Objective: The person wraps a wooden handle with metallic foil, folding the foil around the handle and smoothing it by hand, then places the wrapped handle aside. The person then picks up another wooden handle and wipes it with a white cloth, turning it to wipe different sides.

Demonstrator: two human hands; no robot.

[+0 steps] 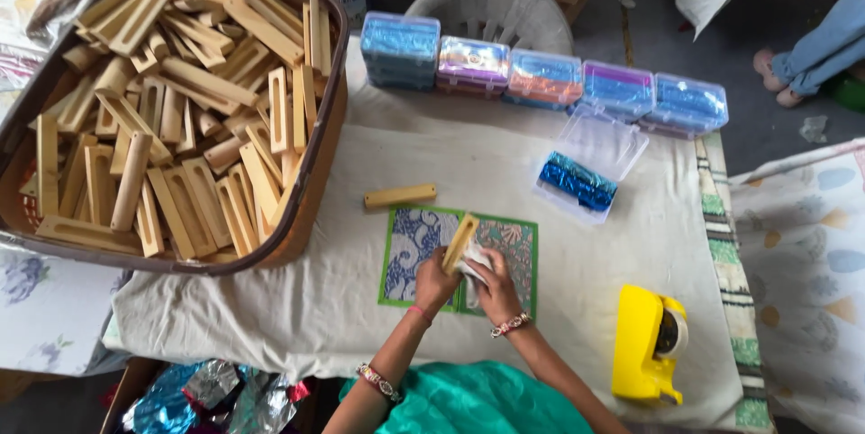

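My left hand (433, 282) grips a light wooden block (460, 242), held tilted above a green-bordered patterned sheet (410, 245) on the cloth-covered table. My right hand (495, 289) presses a white cloth (475, 264) against the block's lower end. Both hands sit close together over the middle of the sheet. A second wooden block (400, 196) lies flat on the table just beyond the sheet.
A large brown basket (306, 191) full of wooden blocks fills the left. A row of lidded plastic boxes (545, 78) lines the far edge; an open clear box (590, 164) holds blue foil. A yellow tape dispenser (644, 344) stands at right. Another person's feet (784, 73) show far right.
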